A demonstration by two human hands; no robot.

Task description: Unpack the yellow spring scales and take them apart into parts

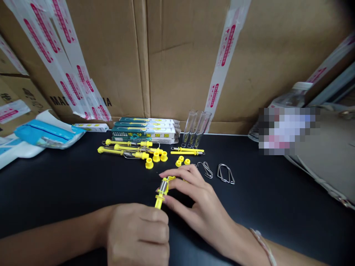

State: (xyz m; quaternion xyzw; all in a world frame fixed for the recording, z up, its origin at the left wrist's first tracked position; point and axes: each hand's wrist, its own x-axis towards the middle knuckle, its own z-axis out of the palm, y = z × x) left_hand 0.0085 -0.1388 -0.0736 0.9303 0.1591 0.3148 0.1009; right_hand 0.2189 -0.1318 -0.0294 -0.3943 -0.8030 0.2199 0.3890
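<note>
My left hand (138, 231) is a fist around a yellow plastic rod with a metal spring (163, 187), like the inner part of a spring scale. The spring end points up and away from the fist. My right hand (191, 192) curves its fingers around that end, on a small yellow piece (171, 178) whose exact shape I cannot make out. Just beyond the fingers lie small yellow caps (187, 162), S-shaped wire hooks (206, 170) and wire loops (226, 173). Two more yellow rods with springs (188, 153) lie behind the caps.
Assembled spring scales (124, 151) lie at centre left beside larger yellow caps (149, 163). Behind stand stacked small boxes (144, 129) and upright clear tubes (196, 129). A blue packet (50, 133) lies left; a plastic bottle (291, 96) and bag (327, 147) stand right. Cardboard (180, 66) walls the back.
</note>
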